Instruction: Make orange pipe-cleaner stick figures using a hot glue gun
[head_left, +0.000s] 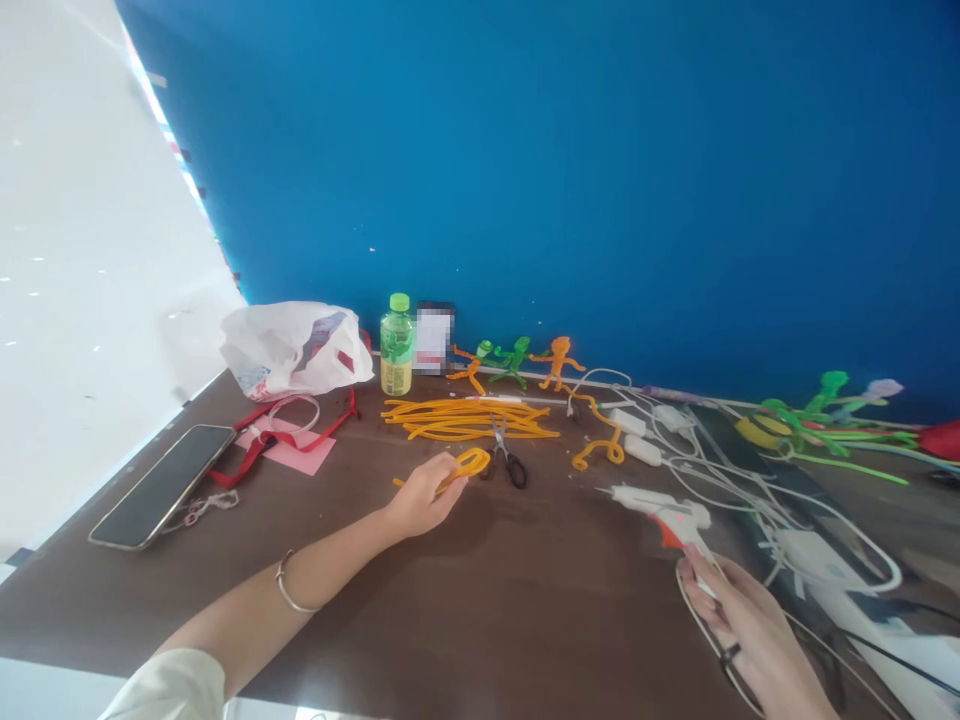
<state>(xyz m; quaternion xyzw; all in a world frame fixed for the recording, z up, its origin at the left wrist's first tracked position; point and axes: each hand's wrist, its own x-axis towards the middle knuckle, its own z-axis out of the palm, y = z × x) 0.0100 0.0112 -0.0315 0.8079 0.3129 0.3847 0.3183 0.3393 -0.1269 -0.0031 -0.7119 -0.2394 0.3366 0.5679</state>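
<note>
Between the fingers of my left hand (427,500) is a coiled orange pipe cleaner (474,461), its loop pointing away from me. My right hand (739,610) is wrapped round the handle of a white hot glue gun (660,503) with an orange trigger; its nozzle points left, above the table. Just past the left hand lie black-handled scissors (510,455), their blades touching a bundle of straight orange pipe cleaners (450,418). A bent, curled orange pipe cleaner (602,450) rests beyond the glue gun's tip.
Small pipe-cleaner figures, including an orange one (559,363), stand by the blue wall (525,180). A green-capped bottle (397,350), a white plastic bag (296,345) and a phone (163,485) are on the left. White cables (720,465) and green pipe-cleaner pieces (840,437) crowd the right.
</note>
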